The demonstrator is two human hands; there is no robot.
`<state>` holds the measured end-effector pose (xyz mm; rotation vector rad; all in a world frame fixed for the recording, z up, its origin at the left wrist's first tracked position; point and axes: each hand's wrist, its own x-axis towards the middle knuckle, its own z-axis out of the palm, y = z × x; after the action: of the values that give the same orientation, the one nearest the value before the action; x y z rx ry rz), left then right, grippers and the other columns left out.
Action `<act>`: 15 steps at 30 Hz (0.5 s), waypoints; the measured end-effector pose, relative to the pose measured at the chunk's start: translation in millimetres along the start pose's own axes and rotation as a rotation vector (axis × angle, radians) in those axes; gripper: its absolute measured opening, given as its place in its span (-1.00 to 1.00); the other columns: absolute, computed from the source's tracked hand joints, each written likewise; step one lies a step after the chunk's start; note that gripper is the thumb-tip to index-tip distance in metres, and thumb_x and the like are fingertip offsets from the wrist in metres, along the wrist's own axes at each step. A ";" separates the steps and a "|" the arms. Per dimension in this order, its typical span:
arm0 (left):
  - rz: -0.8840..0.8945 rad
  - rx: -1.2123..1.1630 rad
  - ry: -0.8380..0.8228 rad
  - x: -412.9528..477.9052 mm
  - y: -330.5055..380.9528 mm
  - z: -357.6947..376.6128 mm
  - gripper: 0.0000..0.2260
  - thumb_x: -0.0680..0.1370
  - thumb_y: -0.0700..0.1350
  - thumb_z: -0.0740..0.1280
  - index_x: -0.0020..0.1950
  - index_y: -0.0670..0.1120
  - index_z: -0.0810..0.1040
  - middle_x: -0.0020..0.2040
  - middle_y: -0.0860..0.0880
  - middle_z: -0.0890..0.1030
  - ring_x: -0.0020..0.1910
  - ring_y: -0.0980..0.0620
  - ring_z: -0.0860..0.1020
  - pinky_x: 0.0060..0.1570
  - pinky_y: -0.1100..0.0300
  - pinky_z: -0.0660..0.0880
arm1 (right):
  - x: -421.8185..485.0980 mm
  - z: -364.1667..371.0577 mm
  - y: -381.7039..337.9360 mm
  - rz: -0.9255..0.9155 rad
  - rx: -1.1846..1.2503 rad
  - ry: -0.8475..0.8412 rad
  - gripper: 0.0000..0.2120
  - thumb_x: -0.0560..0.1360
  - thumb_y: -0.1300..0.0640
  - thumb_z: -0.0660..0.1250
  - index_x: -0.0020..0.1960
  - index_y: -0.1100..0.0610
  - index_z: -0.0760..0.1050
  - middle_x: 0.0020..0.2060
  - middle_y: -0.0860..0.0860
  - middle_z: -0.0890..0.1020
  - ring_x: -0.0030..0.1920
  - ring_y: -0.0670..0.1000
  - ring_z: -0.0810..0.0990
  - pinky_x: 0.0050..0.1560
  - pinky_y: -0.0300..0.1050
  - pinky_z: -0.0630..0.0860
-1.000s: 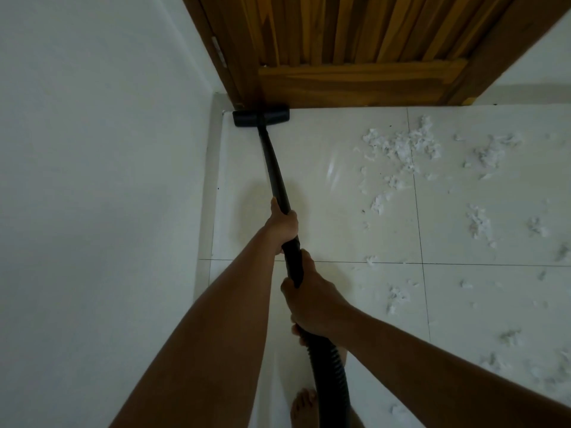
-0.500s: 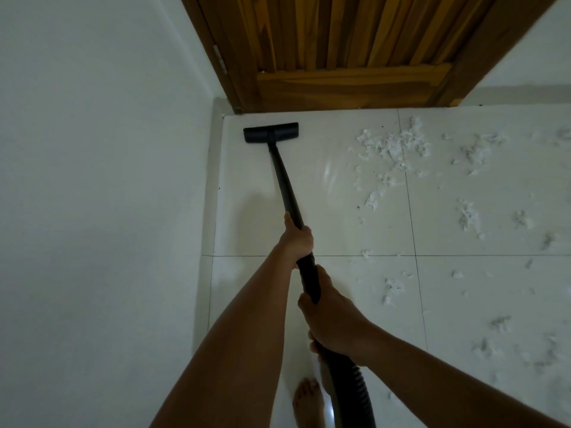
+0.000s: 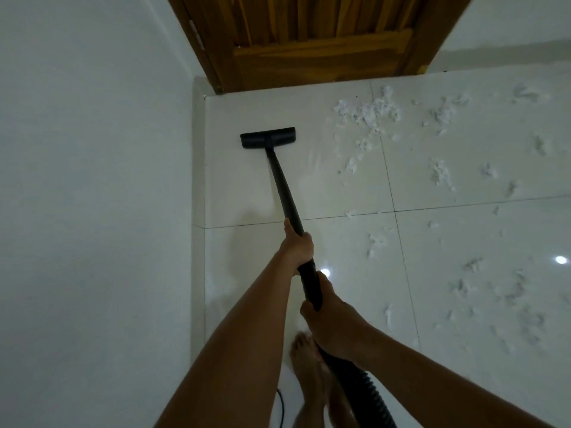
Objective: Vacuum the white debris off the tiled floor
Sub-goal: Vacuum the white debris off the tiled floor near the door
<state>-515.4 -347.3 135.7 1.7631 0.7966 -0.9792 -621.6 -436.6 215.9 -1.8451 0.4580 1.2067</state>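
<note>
Both arms reach forward and down, bare to the edge of the view. The left hand is the farther one, its fingers wrapped round the black wand with the thumb laid along the tube's upper side. The right hand grips the same wand nearer the body, fingers curled round the thicker end where the ribbed hose begins; the hose runs down past the wrist and out of the bottom edge. The wand slants up and to the left to a flat, rectangular floor head, which lies on the tiled floor near the left side, its long edge roughly parallel to the bottom of the wooden door but apart from it, with bare tile between. To the left, a pale skirting strip and a plain white wall close that side, near the head's left end. To the right the floor is open, and there the white debris lies: fluffy, torn-looking tufts, thickest in a cluster near the door to the right of the head, thinner and scattered across the tiles further right and nearer the person. None of it touches the head. The tiles are large, glossy and pale, with thin dark grout lines and two bright light reflections. A bare foot stands under the right hand, and a thin dark cord curves on the floor beside it.
</note>
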 end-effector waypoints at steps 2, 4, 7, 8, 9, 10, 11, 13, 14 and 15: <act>0.006 0.004 -0.003 -7.3 -15.0 8.5 -0.39 0.72 -0.01 0.05 0.62 0.15 -0.29 0.37 -0.16 0.44 -0.19 0.00 0.48 -0.04 -0.02 0.57 | -7.7 8.6 14.3 0.001 -0.025 0.008 -0.35 0.69 0.01 0.11 0.62 -0.22 -0.20 -0.04 0.12 0.62 -0.44 -0.05 0.57 -0.49 -0.26 0.48; 0.011 0.023 0.001 -14.6 -30.4 17.4 -0.40 0.72 0.00 0.05 0.62 0.15 -0.29 0.39 -0.17 0.43 -0.19 0.00 0.48 -0.07 0.00 0.56 | -16.2 16.2 27.7 0.014 -0.004 -0.004 -0.34 0.69 0.01 0.11 0.62 -0.23 -0.22 -0.04 0.14 0.61 -0.48 -0.06 0.55 -0.52 -0.28 0.46; 0.015 0.039 0.007 -28.6 -53.1 32.2 -0.40 0.72 0.00 0.06 0.62 0.16 -0.28 0.39 -0.16 0.44 -0.14 -0.03 0.50 0.02 -0.04 0.59 | -35.7 24.6 49.0 0.020 0.051 -0.033 -0.36 0.69 0.02 0.10 0.60 -0.27 -0.20 -0.07 0.18 0.57 -0.55 -0.06 0.51 -0.55 -0.24 0.46; 0.016 0.043 0.007 -35.2 -61.4 38.0 -0.40 0.72 0.00 0.06 0.62 0.16 -0.27 0.39 -0.17 0.44 -0.12 -0.04 0.50 0.05 -0.06 0.59 | -44.1 27.7 57.8 0.025 0.072 -0.042 -0.37 0.69 0.02 0.10 0.59 -0.30 -0.20 -0.09 0.19 0.57 -0.55 -0.05 0.51 -0.56 -0.23 0.47; 0.013 0.045 0.009 -41.9 -70.1 44.8 -0.40 0.72 0.00 0.06 0.62 0.16 -0.27 0.39 -0.17 0.43 -0.13 -0.04 0.50 0.06 -0.06 0.59 | -51.7 31.3 68.0 0.029 0.085 -0.047 -0.37 0.70 0.01 0.09 0.58 -0.31 -0.21 -0.11 0.19 0.58 -0.54 -0.04 0.52 -0.56 -0.23 0.47; 0.009 0.046 0.011 -48.7 -79.5 52.7 -0.40 0.72 0.00 0.05 0.62 0.16 -0.26 0.39 -0.17 0.43 -0.15 -0.03 0.49 0.04 -0.05 0.59 | -59.0 34.8 79.0 0.032 0.090 -0.050 -0.36 0.70 0.01 0.10 0.58 -0.31 -0.21 -0.11 0.19 0.58 -0.52 -0.03 0.52 -0.56 -0.22 0.47; 0.004 0.045 0.013 -56.1 -89.3 61.2 -0.41 0.72 0.00 0.05 0.62 0.16 -0.26 0.39 -0.17 0.43 -0.17 -0.02 0.49 -0.01 -0.03 0.58 | -64.6 38.9 92.0 0.037 0.089 -0.052 -0.36 0.70 0.00 0.11 0.59 -0.30 -0.21 -0.10 0.20 0.58 -0.49 -0.01 0.54 -0.56 -0.22 0.48; 0.006 0.034 0.019 -71.0 -110.3 80.2 -0.41 0.72 0.00 0.06 0.63 0.16 -0.24 0.32 -0.17 0.46 -0.20 -0.01 0.49 -0.13 0.02 0.56 | -75.4 46.9 120.6 0.047 0.077 -0.057 -0.34 0.69 -0.03 0.13 0.60 -0.26 -0.22 -0.05 0.20 0.57 -0.43 0.02 0.56 -0.52 -0.18 0.53; 0.010 0.025 0.024 -78.6 -122.3 90.7 -0.42 0.72 0.00 0.06 0.63 0.16 -0.23 0.24 -0.16 0.48 -0.21 -0.01 0.50 -0.19 0.04 0.56 | -81.8 50.8 136.0 0.052 0.066 -0.059 -0.34 0.69 -0.05 0.13 0.60 -0.24 -0.22 -0.05 0.20 0.57 -0.41 0.03 0.57 -0.48 -0.14 0.56; 0.013 0.016 0.030 -86.7 -135.2 101.9 -0.42 0.72 -0.01 0.06 0.63 0.16 -0.21 0.15 -0.13 0.48 -0.22 -0.01 0.50 -0.23 0.07 0.55 | -89.7 54.5 152.2 0.049 0.054 -0.061 -0.34 0.69 -0.05 0.14 0.61 -0.23 -0.21 -0.07 0.19 0.56 -0.39 0.04 0.57 -0.42 -0.10 0.60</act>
<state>-697.3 -402.7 131.1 1.7988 0.7969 -0.9546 -798.3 -490.8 215.5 -1.7553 0.4992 1.2677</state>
